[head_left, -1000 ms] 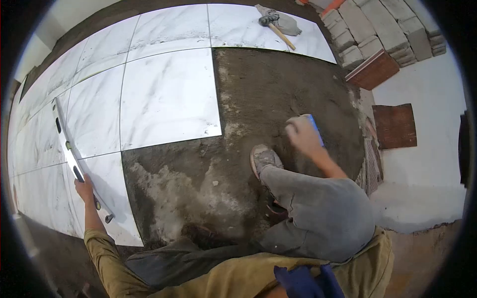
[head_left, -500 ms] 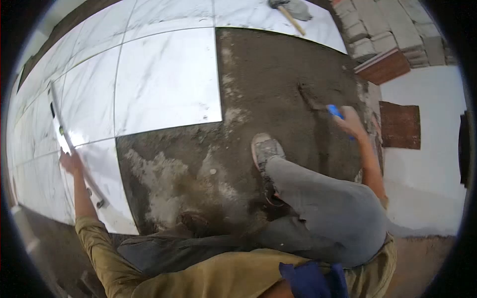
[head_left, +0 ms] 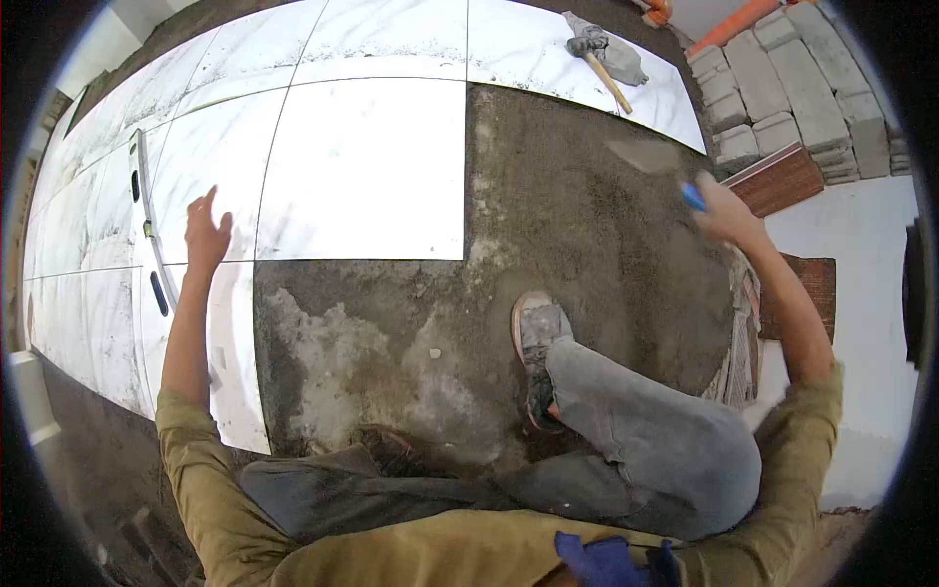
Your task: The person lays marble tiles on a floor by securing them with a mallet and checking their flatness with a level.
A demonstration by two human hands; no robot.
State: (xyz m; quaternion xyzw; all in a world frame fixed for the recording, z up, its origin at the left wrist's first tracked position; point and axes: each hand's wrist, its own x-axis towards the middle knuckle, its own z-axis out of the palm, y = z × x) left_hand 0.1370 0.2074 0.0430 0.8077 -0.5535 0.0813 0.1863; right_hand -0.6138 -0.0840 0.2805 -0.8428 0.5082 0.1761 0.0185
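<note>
The steel trowel with a blue handle (head_left: 650,161) sits at the far right of the dark sandy mortar bed (head_left: 587,254), its blade low and nearly flat over the surface, an angle that seems suited to skimming. The right hand (head_left: 726,210) holds it, fingers pressed closed round the handle. The left hand (head_left: 205,235) is over the white marble tiles (head_left: 362,166) with fingers spread, probably for balance; whether it touches them is unclear. Just left of it the long silver spirit level (head_left: 149,230) lies across the tile joints. A wooden-handled hammer (head_left: 599,57) rests on a far tile, clear of the mortar, near stacked grey blocks (head_left: 782,78). A dusty shoe (head_left: 538,338) is planted on the bed
</note>
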